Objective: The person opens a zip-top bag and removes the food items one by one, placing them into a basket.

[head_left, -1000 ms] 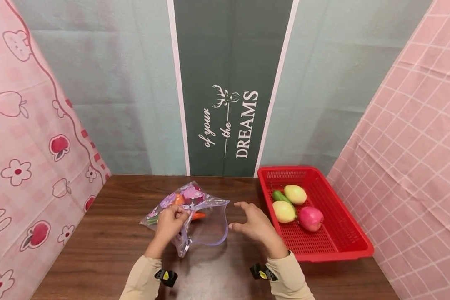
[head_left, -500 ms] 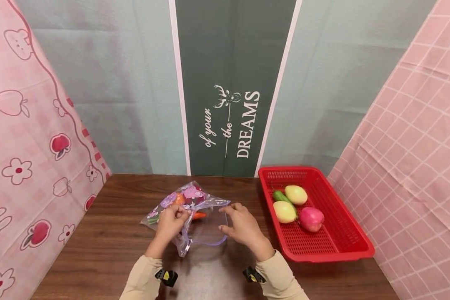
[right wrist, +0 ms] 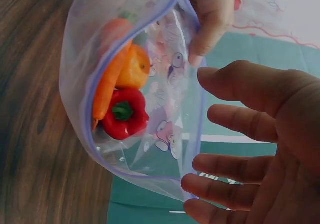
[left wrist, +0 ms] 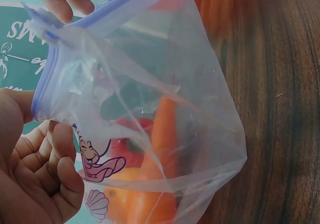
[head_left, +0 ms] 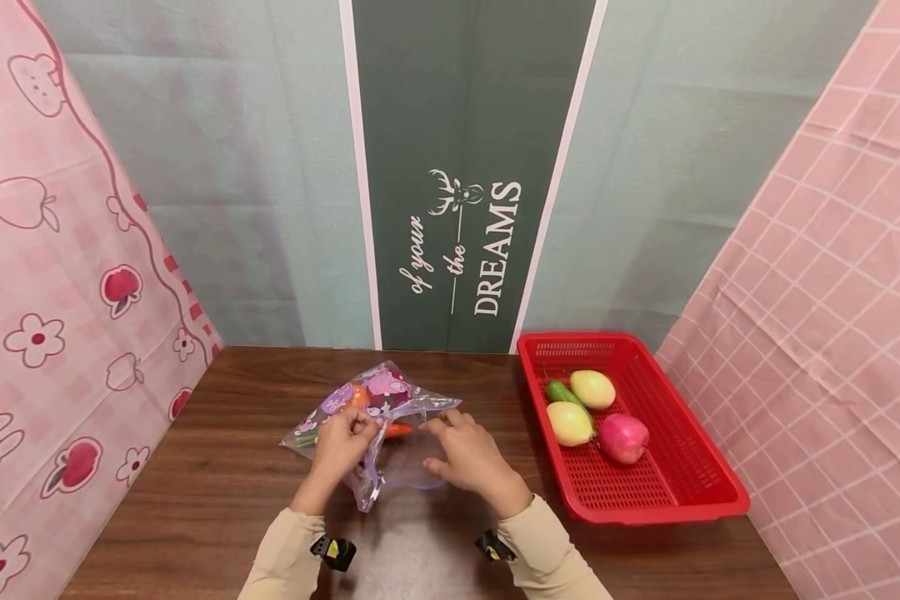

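Observation:
A clear zip bag (head_left: 386, 385) with purple edging and cartoon prints lies on the table, its mouth toward the right. My left hand (head_left: 339, 450) pinches the edge of that mouth between thumb and fingers. At the opposite side is my right hand (head_left: 471, 454), fingers spread and bent slightly, fingertips right at the purple rim. Inside the bag, the right wrist view shows a carrot (right wrist: 111, 79), an orange round fruit (right wrist: 135, 67) and a red bell pepper (right wrist: 132, 123) with a green stem.
To the right stands a red plastic basket (head_left: 622, 493). It holds two pale yellow fruits (head_left: 591, 388), a green cucumber-like vegetable (head_left: 559, 392) and a pinkish-red fruit (head_left: 622, 439). Patterned pink cloths hang left and right of the brown table (head_left: 210, 500).
My right hand has moved left from beside the basket to the bag's mouth, its fingers now overlapping the rim. The left hand keeps its pinch and has stayed in place.

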Tool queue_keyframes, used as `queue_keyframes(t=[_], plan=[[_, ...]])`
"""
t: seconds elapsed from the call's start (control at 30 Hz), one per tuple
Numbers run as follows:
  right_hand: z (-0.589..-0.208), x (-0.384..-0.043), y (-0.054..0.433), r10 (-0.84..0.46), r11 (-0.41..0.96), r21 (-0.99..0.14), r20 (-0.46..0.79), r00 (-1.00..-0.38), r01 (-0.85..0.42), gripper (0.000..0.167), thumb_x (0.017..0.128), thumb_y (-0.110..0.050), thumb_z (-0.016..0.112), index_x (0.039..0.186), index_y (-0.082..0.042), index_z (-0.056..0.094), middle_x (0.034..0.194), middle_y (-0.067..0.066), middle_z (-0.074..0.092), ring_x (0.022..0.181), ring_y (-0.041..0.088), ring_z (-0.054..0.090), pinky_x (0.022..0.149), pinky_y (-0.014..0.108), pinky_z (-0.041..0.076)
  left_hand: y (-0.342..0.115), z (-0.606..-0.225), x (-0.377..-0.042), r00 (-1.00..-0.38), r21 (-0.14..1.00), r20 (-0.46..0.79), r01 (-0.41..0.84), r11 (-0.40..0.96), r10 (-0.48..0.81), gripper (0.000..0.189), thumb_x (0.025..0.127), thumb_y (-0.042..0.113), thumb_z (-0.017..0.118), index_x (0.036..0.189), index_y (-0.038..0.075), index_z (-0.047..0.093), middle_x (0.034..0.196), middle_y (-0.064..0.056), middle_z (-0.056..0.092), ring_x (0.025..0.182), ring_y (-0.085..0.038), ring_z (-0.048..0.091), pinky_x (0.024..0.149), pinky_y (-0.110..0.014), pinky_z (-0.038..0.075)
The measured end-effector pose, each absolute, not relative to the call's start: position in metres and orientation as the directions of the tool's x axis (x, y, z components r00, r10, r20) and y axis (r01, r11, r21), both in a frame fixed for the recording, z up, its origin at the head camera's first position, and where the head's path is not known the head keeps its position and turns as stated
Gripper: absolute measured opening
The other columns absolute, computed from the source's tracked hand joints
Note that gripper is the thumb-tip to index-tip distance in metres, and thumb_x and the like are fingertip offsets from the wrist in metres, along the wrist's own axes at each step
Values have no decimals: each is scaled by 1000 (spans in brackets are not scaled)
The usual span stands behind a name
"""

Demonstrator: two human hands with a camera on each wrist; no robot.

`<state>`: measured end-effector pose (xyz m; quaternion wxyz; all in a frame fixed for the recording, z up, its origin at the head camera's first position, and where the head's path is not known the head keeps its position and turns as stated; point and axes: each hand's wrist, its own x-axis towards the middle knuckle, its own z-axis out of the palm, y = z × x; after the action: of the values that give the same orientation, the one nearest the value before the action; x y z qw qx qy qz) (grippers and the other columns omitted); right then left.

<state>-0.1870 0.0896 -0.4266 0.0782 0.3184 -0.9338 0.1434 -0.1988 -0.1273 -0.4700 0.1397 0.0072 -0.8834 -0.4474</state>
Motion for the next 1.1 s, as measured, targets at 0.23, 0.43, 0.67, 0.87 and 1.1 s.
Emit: queue_keyframes(t=[0.23,0.43,0.67,0.87,1.1], plan=[[-432,-189,83,-587,758,-136,284,-758,-638,41,73,-30,76,109,-16,64,106,10,56,89,28,54,66,41,49,-128,-472,-198,-940,782,316,181,596,-130,18,78,20,71,66,12,60,55,7,46,49,-11,44,48,-30,35],[-434,-189,73,-599,761,-112,259,-758,-639,43,73,-32,77,110,-14,64,105,11,55,90,29,54,67,40,49,-127,-472,-198,-910,763,394,245,598,-130,18,76,20,70,65,13,58,54,8,43,49,-11,42,47,-30,32],[-443,-192,62,-612,753,-138,211,-762,-643,43,73,-30,76,110,-14,64,102,8,54,89,27,53,67,37,49,-127,-469,-200,-953,784,268,130,606,-143,17,78,16,72,68,11,60,57,6,45,52,-12,44,49,-29,34],[-453,-198,55,-610,764,-106,202,-766,-636,42,72,-30,76,110,-15,65,101,7,55,91,27,53,74,39,47,-127,-467,-198,-958,791,254,125,599,-135,17,79,17,73,69,10,60,56,5,45,51,-12,43,48,-28,34],[-460,-203,44,-584,796,-109,124,-802,-596,43,71,-30,74,110,-15,65,99,8,55,86,26,51,68,39,46,-126,-470,-198,-954,790,270,142,596,-132,18,80,18,72,69,10,60,56,6,44,50,-10,42,46,-27,33]])
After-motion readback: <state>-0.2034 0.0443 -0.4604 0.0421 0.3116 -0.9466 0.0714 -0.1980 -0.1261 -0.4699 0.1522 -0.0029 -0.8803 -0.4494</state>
